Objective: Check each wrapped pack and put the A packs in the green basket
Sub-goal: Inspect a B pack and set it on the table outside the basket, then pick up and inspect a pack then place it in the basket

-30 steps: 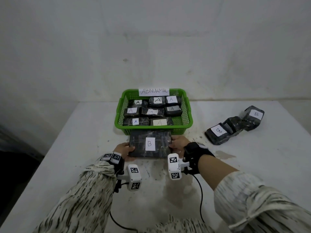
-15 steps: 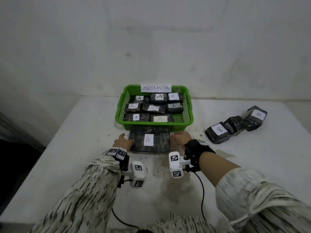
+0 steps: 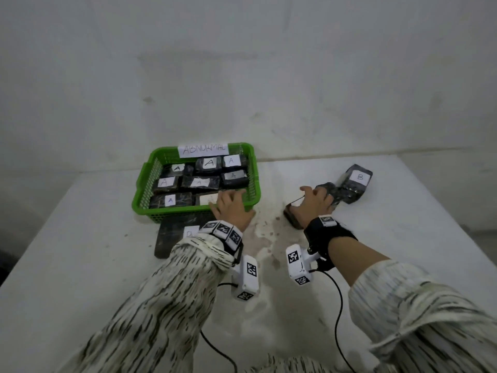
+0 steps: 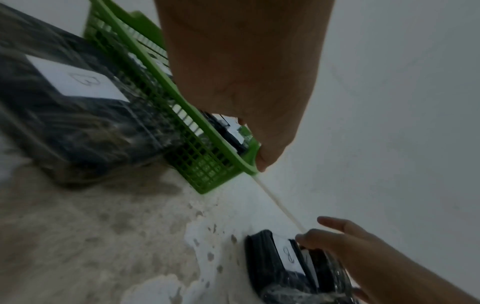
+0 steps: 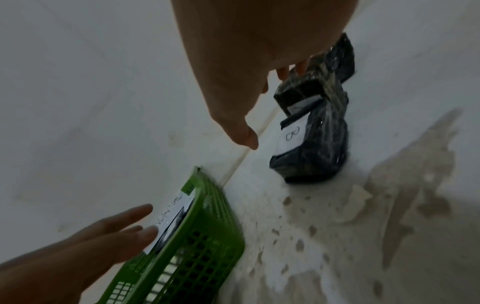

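The green basket [image 3: 188,213] [image 4: 207,164] [image 5: 207,236], tagged ABNORMAL, holds several dark wrapped packs labelled A [image 3: 209,164]. A large flat B pack [image 3: 172,235] [image 4: 64,102] lies on the table against the basket's front wall, with no hand on it. My left hand [image 3: 232,208] [image 5: 103,236] hovers over the basket's front right corner, fingers straight and empty. My right hand [image 3: 314,203] [image 4: 350,246] [image 5: 233,61] reaches over a row of three wrapped packs. A B pack [image 3: 291,219] [image 5: 311,144] lies beneath its spread thumb. Its fingertips touch the middle pack [image 5: 301,88].
Another B pack [image 3: 357,181] ends that row at the right. The white table [image 3: 80,265] carries brownish stains [image 3: 263,232] between basket and packs. A pale wall runs close behind. Wrist camera cables trail toward me.
Both hands have let go of the flat B pack, which stays in front of the basket. The right hand went right to the row of packs. The left hand moved over the basket's corner.
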`<state>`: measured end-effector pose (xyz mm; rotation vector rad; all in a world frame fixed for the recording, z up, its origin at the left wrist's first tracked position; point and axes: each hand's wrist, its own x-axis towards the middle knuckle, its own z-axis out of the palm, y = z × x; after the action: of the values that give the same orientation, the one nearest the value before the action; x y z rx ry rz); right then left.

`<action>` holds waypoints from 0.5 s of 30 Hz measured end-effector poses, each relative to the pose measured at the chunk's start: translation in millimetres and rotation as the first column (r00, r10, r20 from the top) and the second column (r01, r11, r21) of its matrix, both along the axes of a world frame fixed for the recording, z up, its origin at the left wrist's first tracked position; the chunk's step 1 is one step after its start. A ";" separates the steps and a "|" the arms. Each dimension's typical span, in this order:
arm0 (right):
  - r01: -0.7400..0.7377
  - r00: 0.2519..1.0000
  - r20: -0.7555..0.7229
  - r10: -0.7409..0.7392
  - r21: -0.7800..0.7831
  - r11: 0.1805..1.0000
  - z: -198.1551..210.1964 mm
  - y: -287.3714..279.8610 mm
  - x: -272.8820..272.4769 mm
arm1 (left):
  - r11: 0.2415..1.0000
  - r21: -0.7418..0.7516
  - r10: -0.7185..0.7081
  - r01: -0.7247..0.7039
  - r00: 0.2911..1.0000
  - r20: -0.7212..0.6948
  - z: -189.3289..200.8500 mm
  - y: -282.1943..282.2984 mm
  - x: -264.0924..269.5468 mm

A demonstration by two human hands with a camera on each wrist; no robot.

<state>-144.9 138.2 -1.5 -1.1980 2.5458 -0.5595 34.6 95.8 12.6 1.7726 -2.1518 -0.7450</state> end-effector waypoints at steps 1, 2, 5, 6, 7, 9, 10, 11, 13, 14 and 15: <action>0.008 1.000 -0.024 -0.008 0.006 1.000 0.1 0.1 -6.7 | 0.999 0.000 -0.045 0.045 0.998 0.037 -1.8 -0.7 -11.2; 0.013 0.999 -0.047 -0.012 0.021 1.000 -0.3 -0.2 -13.0 | 0.997 0.011 -0.083 0.082 0.993 0.080 -4.1 -1.8 -20.9; 0.026 0.995 -0.099 -0.018 0.080 0.996 -2.2 -4.0 -31.4 | 0.984 0.092 -0.171 0.155 0.962 0.213 -11.3 -7.6 -41.7; 0.022 0.994 -0.105 -0.011 0.101 0.995 -3.2 -5.7 -37.9 | 0.978 0.128 -0.193 0.166 0.951 0.240 -13.9 -9.0 -46.5; 0.008 0.996 -0.094 0.004 0.125 0.992 -3.6 -6.8 -44.4 | 0.973 0.156 -0.205 0.169 0.945 0.256 -16.6 -9.0 -50.1; -0.046 0.998 -0.034 0.051 0.153 0.987 -5.3 -11.7 -56.2 | 0.974 0.161 -0.201 0.161 0.942 0.269 -21.0 -6.8 -55.0; -0.064 0.997 -0.025 0.069 0.164 0.984 -6.3 -15.6 -61.2 | 0.977 0.149 -0.190 0.154 0.943 0.273 -23.0 -5.6 -56.4; -0.065 0.996 -0.043 0.074 0.183 0.981 -7.0 -18.9 -65.0 | 0.980 0.136 -0.181 0.147 0.943 0.280 -24.4 -4.5 -57.3; -0.063 0.995 -0.055 0.078 0.242 0.968 -8.9 -25.7 -71.2 | 0.981 0.127 -0.177 0.144 0.937 0.301 -27.3 -4.2 -58.2; -0.082 0.995 -0.027 0.092 0.267 0.960 -9.6 -28.4 -73.2 | 0.981 0.132 -0.180 0.145 0.935 0.307 -28.1 -4.4 -58.5; -0.107 0.994 0.003 0.111 0.278 0.955 -9.3 -30.3 -74.9 | 0.980 0.138 -0.181 0.144 0.934 0.308 -28.3 -5.0 -58.9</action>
<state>-219.9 107.9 -10.7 -1.2302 2.4468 -0.1614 -24.3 90.7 -15.6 1.9003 -2.5405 -0.6668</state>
